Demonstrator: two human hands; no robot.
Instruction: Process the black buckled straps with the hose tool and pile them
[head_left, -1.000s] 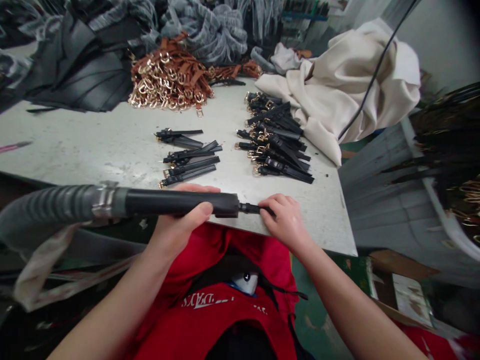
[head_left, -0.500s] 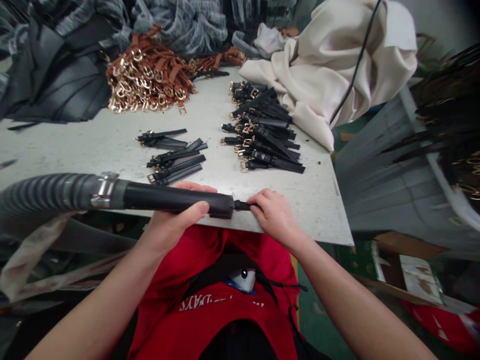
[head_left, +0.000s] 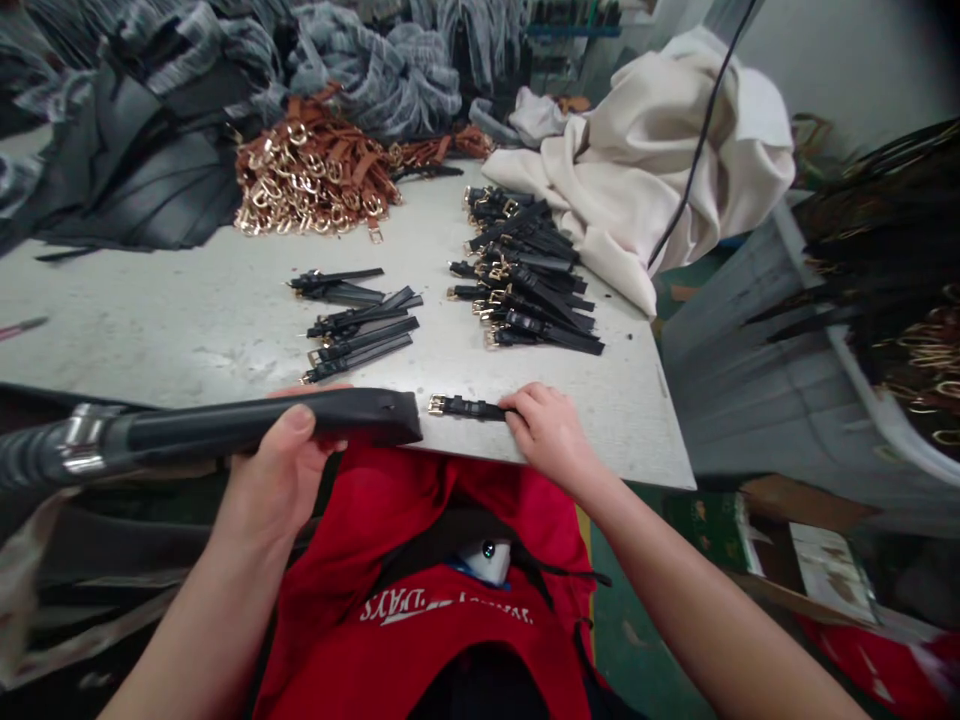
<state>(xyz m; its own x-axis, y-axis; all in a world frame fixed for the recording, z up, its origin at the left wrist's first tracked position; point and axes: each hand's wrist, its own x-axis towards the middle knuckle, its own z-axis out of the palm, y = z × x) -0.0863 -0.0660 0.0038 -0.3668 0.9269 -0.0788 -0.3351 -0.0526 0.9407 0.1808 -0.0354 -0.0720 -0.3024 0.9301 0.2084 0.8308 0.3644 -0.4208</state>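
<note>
My left hand (head_left: 289, 455) is wrapped round a black hose nozzle (head_left: 360, 412), its thumb on top; a metal clamp (head_left: 84, 438) joins it to a ribbed grey hose (head_left: 30, 460). Beside the nozzle's flat mouth, a small gap away, lies a black buckle strap (head_left: 472, 407) with a gold buckle at its left end. My right hand (head_left: 551, 425) pinches that strap's right end at the table's front edge. Beyond are a small group of black buckle straps (head_left: 360, 325) and a larger pile of black straps (head_left: 532, 275).
A heap of brown straps with gold buckles (head_left: 311, 170) sits at the back left, near dark grey sheets (head_left: 142, 170). Cream fabric (head_left: 637, 150) drapes over the back right of the white table (head_left: 150, 320). A grey bin (head_left: 720, 350) stands at the right.
My left hand has pulled the nozzle leftward, off the strap, baring the gold buckle that was hidden. My right hand keeps its hold on the strap. The view has shifted slightly.
</note>
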